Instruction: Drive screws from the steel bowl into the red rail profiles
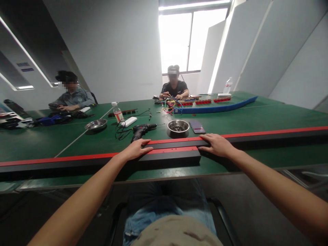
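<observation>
Two long black bars with red top strips lie across the table, overlapping in front of me. The near bar (174, 158) runs off to the left and ends just short of my right hand. Behind it, the far bar (271, 136) stretches away to the right. At the far bar's left end my left hand (134, 149) is closed over it, with the thumb by the near bar's red top. My right hand (217, 145) grips the far bar, fingers over its far edge and thumb on the near side. Small holes show in the red strips.
Beyond the bars are a cordless drill (142, 130), a steel bowl of small dark parts (178, 128), a phone (197, 127), another steel bowl (96, 125) and a bottle (117, 113). Two people sit across the table, near wires and a blue strip (217, 109).
</observation>
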Motion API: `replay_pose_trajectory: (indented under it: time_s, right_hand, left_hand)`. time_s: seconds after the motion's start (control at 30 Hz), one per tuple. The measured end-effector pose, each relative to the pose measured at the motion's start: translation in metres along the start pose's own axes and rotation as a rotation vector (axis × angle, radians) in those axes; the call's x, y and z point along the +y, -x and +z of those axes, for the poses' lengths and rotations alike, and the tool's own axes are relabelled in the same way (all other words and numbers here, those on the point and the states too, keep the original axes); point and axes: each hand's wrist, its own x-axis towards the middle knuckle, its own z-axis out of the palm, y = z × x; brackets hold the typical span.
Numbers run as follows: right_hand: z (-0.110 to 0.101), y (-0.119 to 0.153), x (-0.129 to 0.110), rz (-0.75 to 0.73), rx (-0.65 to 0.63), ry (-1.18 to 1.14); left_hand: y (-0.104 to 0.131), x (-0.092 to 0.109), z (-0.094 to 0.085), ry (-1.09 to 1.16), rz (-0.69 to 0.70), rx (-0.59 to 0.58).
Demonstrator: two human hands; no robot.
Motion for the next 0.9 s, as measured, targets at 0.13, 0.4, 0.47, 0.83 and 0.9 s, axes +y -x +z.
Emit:
replay_pose_trajectory:
  time_s: [0.13, 0.4, 0.47, 0.83, 0.9]
  right_hand:
    - [0.002, -0.006, 0.004, 0.021, -0.045, 0.019]
    - [-0.005, -0.021, 0.014, 0.090, -0.164, -0.110]
    - [-0.007, -0.024, 0.015, 0.129, -0.200, -0.168]
    - [-0.023, -0.072, 0.037, 0.247, -0.555, -0.565]
    - [-0.024, -0.082, 0.043, 0.270, -0.615, -0.581]
  left_hand:
    - [-0.004, -0.003, 0.000, -0.019, 0.036, -0.005]
    - [-0.016, -0.004, -0.007, -0.224, 0.143, -0.004]
    - [-0.019, -0.004, -0.010, -0.249, 0.158, -0.021]
    - [-0.045, 0.008, -0.023, -0.304, 0.135, -0.159]
    - [-0.051, 0.014, -0.020, -0.347, 0.156, -0.151]
